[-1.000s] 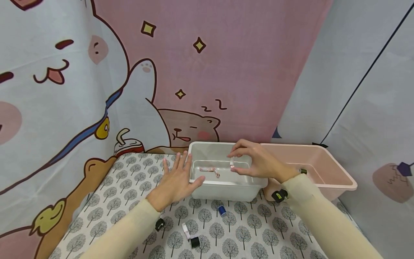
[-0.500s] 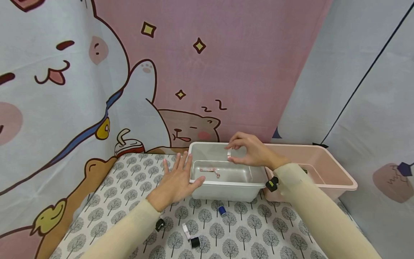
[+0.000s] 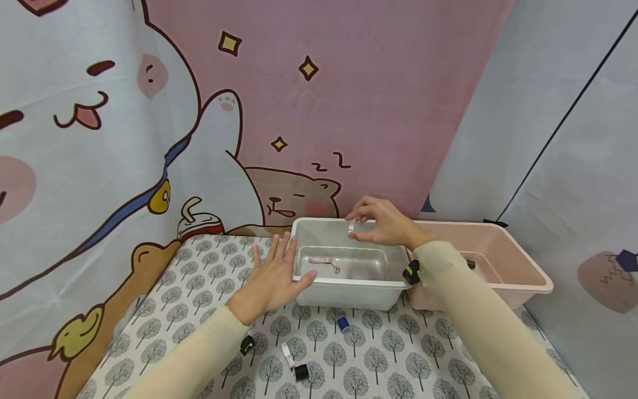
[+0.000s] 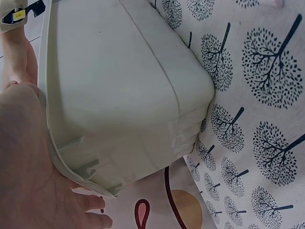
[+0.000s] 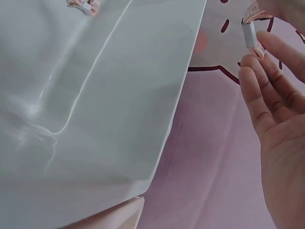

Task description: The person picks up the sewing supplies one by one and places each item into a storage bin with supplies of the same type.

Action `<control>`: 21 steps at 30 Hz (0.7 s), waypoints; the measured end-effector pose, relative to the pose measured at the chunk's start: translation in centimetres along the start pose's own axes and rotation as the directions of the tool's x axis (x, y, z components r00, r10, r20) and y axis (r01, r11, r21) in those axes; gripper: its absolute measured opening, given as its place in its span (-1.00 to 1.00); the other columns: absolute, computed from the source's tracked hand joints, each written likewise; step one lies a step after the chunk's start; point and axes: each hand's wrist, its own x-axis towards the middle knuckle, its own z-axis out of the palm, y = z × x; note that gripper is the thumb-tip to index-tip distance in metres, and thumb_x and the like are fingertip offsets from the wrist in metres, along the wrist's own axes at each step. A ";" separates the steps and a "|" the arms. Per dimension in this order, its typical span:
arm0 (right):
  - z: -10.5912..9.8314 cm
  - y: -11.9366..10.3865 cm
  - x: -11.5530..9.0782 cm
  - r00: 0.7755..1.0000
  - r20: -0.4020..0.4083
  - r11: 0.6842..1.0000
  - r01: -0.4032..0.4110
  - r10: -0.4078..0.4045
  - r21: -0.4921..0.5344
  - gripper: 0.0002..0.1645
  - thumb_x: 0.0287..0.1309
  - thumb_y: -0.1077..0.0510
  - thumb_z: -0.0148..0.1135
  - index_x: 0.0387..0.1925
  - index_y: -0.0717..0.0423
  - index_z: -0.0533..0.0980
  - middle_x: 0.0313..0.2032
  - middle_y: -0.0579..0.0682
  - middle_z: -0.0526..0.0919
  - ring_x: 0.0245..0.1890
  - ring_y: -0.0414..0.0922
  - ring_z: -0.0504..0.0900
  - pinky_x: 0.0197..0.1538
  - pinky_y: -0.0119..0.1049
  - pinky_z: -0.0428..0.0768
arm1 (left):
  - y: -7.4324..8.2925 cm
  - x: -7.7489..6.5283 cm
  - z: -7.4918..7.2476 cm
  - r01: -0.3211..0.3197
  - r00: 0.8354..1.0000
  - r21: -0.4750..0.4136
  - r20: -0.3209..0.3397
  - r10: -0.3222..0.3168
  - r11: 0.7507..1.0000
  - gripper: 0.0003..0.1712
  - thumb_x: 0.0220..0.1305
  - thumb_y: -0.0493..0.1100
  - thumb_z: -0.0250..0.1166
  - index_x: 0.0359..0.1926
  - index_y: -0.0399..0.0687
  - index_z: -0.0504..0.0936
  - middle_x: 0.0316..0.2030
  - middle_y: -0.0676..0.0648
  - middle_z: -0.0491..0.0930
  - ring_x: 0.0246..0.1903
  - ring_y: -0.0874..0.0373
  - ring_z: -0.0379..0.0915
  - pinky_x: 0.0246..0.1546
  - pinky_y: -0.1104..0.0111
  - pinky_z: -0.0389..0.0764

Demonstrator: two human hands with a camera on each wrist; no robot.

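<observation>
My right hand point(image 3: 386, 224) is over the back of a light grey bin point(image 3: 349, 284). Between thumb and fingertips it pinches a small folded tape measure point(image 5: 249, 36), whose pale band and printed pink-and-white ends show in the right wrist view. My left hand point(image 3: 271, 277) rests with spread fingers against the bin's left rim. Inside the bin lies another pink-and-white folded tape measure point(image 3: 324, 261). On the cloth in front are a blue thread spool point(image 3: 343, 324), a black thread spool point(image 3: 301, 372) and a white folded strip point(image 3: 287, 354).
To the right, touching the grey bin, stands a pink bin point(image 3: 528, 271) with a dark green spool point(image 3: 471, 264) in it, partly hidden by my right sleeve. A tree-patterned cloth point(image 3: 209, 282) covers the table. Printed curtains point(image 3: 389, 111) hang close behind the bins.
My right hand has moved back and slightly left over the grey bin, carrying the pinched tape measure towards the bin's far rim. The left hand has stayed still.
</observation>
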 end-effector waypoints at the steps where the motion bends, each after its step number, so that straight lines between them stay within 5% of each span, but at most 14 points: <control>1: 0.0 0.0 0.1 1.000 0.004 1.000 -0.008 0.008 0.002 -0.61 0.27 0.06 0.78 0.08 0.07 0.90 0.05 0.02 0.83 -0.01 0.05 0.90 0.20 -0.07 0.94 | 0.0 0.0 0.0 0.000 1.000 0.002 0.001 0.000 1.000 0.33 0.66 0.74 -0.18 0.94 -0.15 -0.15 0.93 -0.22 -0.30 0.93 -0.31 -0.39 0.77 -0.61 -0.45; 7: 0.3 0.2 0.5 0.999 0.028 0.999 -0.042 0.042 0.009 -0.62 0.30 0.09 0.75 0.10 0.09 0.89 0.07 0.03 0.82 0.04 0.03 0.89 0.24 -0.11 0.93 | 0.0 0.0 0.1 -0.002 1.000 0.014 0.002 0.002 1.000 0.34 0.64 0.75 -0.22 0.94 -0.13 -0.17 0.92 -0.21 -0.32 0.93 -0.31 -0.41 0.77 -0.60 -0.45; 15: 0.6 0.7 0.4 0.977 0.141 0.985 -0.151 0.161 -0.078 -0.40 0.25 -0.06 0.74 0.29 -0.02 0.83 0.36 0.13 0.75 0.37 0.22 0.74 0.45 0.28 0.76 | 0.0 -0.1 0.1 -0.001 1.000 0.017 0.003 0.001 1.000 0.35 0.63 0.76 -0.22 0.94 -0.14 -0.16 0.93 -0.21 -0.31 0.93 -0.31 -0.40 0.77 -0.60 -0.44; 21: 0.6 0.7 -0.1 0.974 0.155 0.984 -0.156 0.168 -0.086 -0.40 0.24 -0.06 0.72 0.29 -0.07 0.83 0.44 0.19 0.72 0.45 0.26 0.70 0.51 0.33 0.70 | 0.0 -0.1 0.1 -0.003 1.000 0.013 0.000 0.003 1.000 0.34 0.65 0.75 -0.22 0.94 -0.14 -0.16 0.92 -0.22 -0.31 0.93 -0.31 -0.41 0.77 -0.60 -0.46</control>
